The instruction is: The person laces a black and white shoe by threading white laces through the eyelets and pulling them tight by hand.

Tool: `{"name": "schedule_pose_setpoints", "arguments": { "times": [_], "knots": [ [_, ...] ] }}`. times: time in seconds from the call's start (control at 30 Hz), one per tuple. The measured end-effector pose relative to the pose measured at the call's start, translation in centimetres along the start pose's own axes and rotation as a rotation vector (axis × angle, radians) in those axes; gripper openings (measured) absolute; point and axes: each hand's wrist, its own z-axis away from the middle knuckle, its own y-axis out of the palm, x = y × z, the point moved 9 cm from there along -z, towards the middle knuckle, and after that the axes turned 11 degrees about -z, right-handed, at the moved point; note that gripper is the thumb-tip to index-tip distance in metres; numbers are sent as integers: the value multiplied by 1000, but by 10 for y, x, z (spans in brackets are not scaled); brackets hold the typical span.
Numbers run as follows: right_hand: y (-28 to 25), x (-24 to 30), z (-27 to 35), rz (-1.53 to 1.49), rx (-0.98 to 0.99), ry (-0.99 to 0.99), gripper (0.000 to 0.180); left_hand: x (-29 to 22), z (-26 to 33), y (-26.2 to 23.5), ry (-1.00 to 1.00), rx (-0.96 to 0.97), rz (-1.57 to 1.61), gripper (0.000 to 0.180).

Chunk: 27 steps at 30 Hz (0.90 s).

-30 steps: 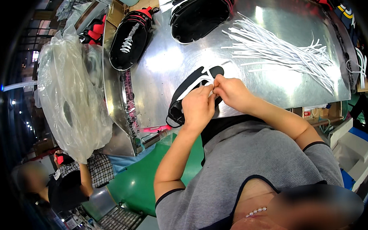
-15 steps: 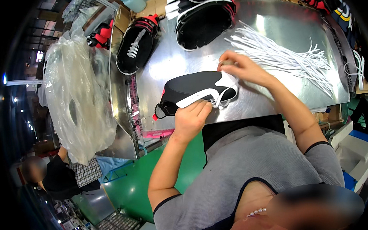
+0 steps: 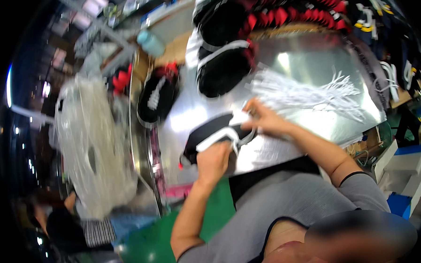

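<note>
A black shoe upper [image 3: 204,132] with white trim and a red tab lies on its side near the front edge of the metal table. My left hand [image 3: 213,162] is closed round its near edge, beside the white eyelet strip. A white lace [image 3: 236,148] hangs in a loop there, smeared by motion. At the white end of the upper my right hand [image 3: 268,119] has its fingers bent together. What sits between them is too blurred to name. Just beyond that hand a bundle of white laces [image 3: 307,96] is spread over the table.
Black shoe uppers with white edges [image 3: 224,72] stand at the back. Another, with white lacing [image 3: 156,96], is at the left. Rows of red and black pieces [image 3: 290,17] line the far edge. Left of the table hangs a clear plastic bag [image 3: 91,146]; a person [image 3: 66,227] is below it.
The whole view has shifted, so the table appears lower, and it is now blurred. My right hand has come slightly closer to the upper; my left hand keeps its grip.
</note>
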Motion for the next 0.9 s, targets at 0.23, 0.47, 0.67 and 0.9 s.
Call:
{"name": "schedule_pose_setpoints", "arguments": {
  "times": [0.23, 0.47, 0.67, 0.9],
  "knots": [
    [22, 2, 11, 99, -43, -130, 57, 46, 2, 19, -199, 149, 382, 57],
    [43, 2, 22, 262, 59, -155, 62, 60, 44, 78, -820, 799, 864, 56],
    [43, -3, 25, -165, 31, -64, 43, 46, 40, 83, -688, 749, 1112, 50],
    [73, -3, 12, 91, 60, -141, 44, 73, 63, 88, -685, 709, 973, 16]
  ]
}}
